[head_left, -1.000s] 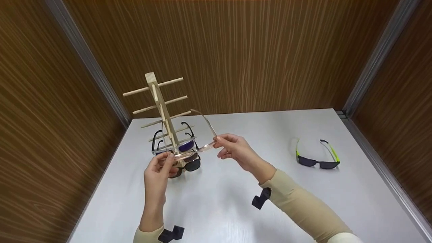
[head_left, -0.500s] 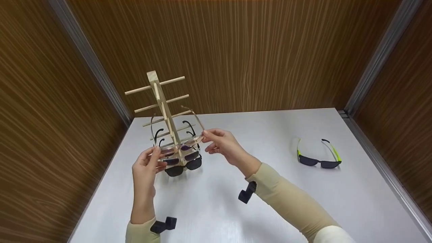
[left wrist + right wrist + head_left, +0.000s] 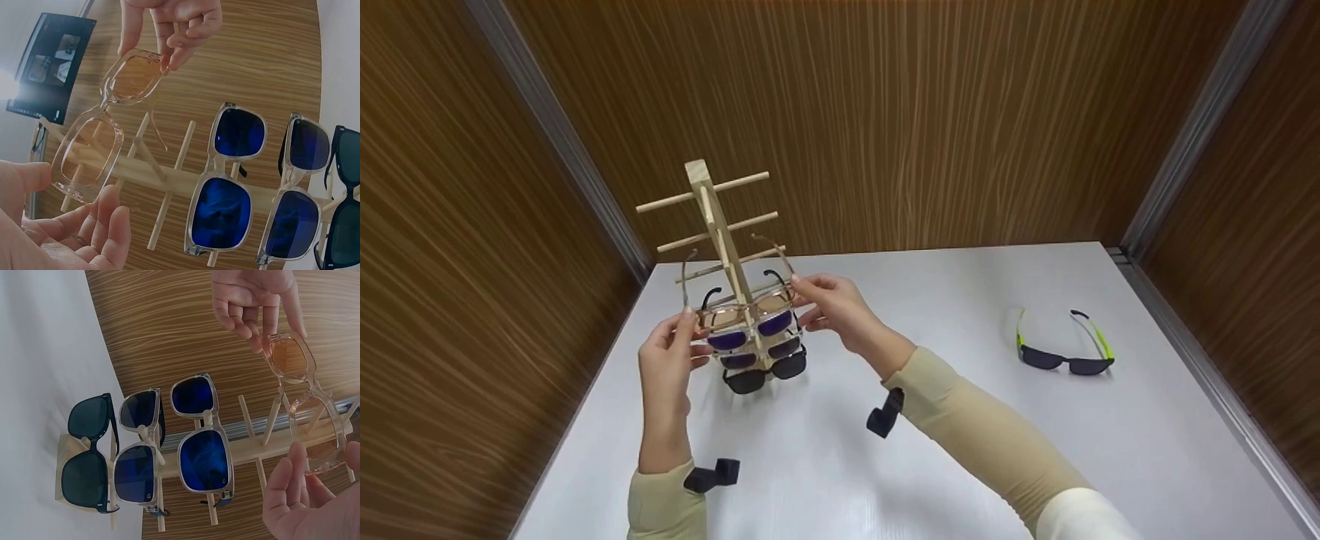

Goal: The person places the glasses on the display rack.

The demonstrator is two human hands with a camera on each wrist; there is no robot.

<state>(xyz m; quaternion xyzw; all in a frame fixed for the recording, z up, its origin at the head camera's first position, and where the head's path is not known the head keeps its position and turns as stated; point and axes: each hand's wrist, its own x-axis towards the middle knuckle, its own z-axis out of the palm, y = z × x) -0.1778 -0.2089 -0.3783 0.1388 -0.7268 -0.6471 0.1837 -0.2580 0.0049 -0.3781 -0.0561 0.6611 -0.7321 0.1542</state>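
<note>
The peach pair (image 3: 105,105) is held in the air in front of the rack (image 3: 721,229), just above the blue pair (image 3: 203,461) in the head view. The left hand (image 3: 666,352) pinches one outer corner of its frame between thumb and fingertips, and the right hand (image 3: 836,311) pinches the other. Gripping by the corners appears to keep the frame level, spare the lenses from smudges and hold the temples unfolded. These point back on either side of the post, a spread that suits the rack's bars (image 3: 741,181). Whether a temple touches a bar cannot be told.

Lower down, the blue pair, the clear pair (image 3: 135,472) and the black pair (image 3: 84,478) hang one under another, lenses facing outward. Each bridge sits on one of the short pegs (image 3: 271,420), which probably carry the noses while the bars behind support the temples; stacked so, every front stays in sight.

The green pair (image 3: 1086,366) rests on the counter (image 3: 930,300), well apart to the right, temples unfolded and lenses toward the person, out of the way of both hands.
</note>
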